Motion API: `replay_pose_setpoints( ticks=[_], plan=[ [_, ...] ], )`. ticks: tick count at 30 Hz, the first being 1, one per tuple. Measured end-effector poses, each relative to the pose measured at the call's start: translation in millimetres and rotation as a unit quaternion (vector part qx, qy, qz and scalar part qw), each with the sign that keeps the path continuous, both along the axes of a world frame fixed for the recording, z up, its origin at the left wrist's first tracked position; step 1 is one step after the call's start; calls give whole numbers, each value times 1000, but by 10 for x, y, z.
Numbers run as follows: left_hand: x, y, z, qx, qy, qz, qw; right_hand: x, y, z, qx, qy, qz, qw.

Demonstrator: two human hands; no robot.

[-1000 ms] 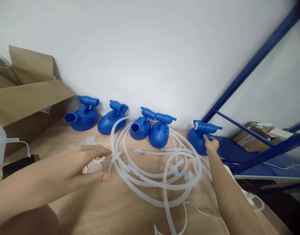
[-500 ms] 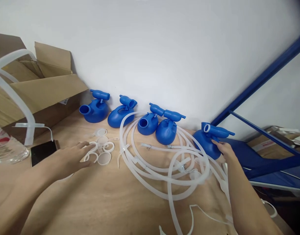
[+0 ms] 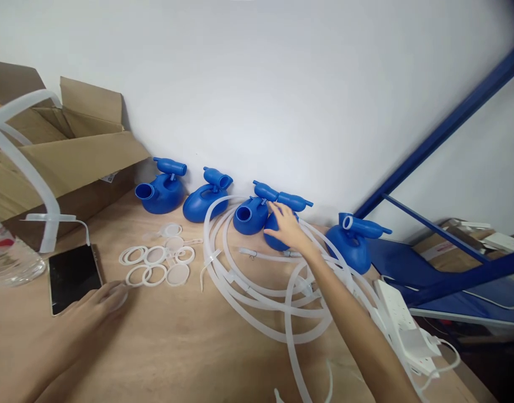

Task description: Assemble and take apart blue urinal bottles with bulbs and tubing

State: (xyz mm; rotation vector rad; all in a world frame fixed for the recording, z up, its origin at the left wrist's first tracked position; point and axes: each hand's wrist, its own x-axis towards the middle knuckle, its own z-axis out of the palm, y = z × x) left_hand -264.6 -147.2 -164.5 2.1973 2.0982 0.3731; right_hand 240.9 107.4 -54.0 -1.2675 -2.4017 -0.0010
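Observation:
My left hand [image 3: 95,305] is low over the table beside the phone [image 3: 74,277], palm down. Its fingers, slightly blurred, lie over a translucent round piece [image 3: 119,299], and no grip on it shows. To its right are several white rings [image 3: 154,274] and clear round caps [image 3: 178,275]. My right hand [image 3: 287,226] reaches with fingers apart over a blue urinal bottle [image 3: 274,242], covering much of it; whether it touches is unclear. Other blue urinal bottles stand along the wall: one [image 3: 251,218] just left of that hand, another [image 3: 351,249] at the right.
Coiled clear tubing [image 3: 257,330] spreads across the table under my right forearm. An open cardboard box [image 3: 72,162] and a clear plastic bottle [image 3: 13,257] stand at left. A white power strip [image 3: 402,324] lies on the right, near a blue metal frame [image 3: 442,129].
My right hand has left the rightmost bottle and moved left to a middle one. My left hand has drawn back from the rings toward the phone, uncovering them.

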Motion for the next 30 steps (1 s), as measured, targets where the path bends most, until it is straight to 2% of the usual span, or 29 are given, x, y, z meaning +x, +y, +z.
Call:
replay_pose_setpoints(
  ticks=[2, 4, 8, 10, 12, 16, 19, 24, 30],
  plan=[
    [10, -24, 6, -25, 4, -14, 1000, -326, 101, -95, -52, 9, 22, 998],
    [96, -62, 57, -25, 21, -5, 999, -562, 181, -180, -73, 33, 32, 996],
    [347, -151, 210, 5, 58, 3, 998, -806, 247, -264, -64, 66, 44, 995],
    [449, -158, 241, 29, 62, -4, 998, -860, 232, -264, -56, 84, 46, 994],
    [528, -121, 211, 53, 71, 0, 996, -901, 194, -244, -47, 101, 47, 993],
    [628, 30, 32, 136, 112, 25, 984, -977, 102, -149, -28, 132, 49, 990],
    [643, 121, -82, 171, 112, 10, 979, -1021, 49, -41, -19, 159, 51, 986],
    [607, 170, -148, 173, 112, -11, 978, -1067, -31, 57, -17, 170, 71, 983],
    [531, 239, -209, 152, 59, -19, 986, -1148, -279, -37, 1, 71, 98, 993]
  ],
)
